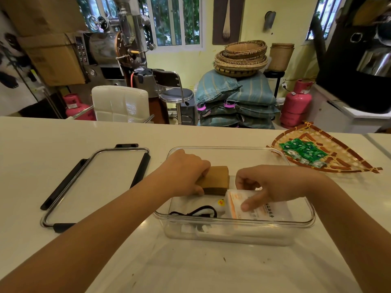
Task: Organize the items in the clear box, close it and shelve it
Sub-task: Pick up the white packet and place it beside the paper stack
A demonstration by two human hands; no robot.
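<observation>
Hands work inside the clear box (232, 224) on the tabletop (63, 134): left hand (186, 170) pinches the brown stack (216, 180), right hand (273, 185) presses spread fingers on the white packet (264, 210) just right of it. Lid (95, 182) lies left, nearer the left hand.

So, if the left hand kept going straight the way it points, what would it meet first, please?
Probably the right hand: the left hand points rightward, gripping the brown stack, though depth is unclear.
</observation>
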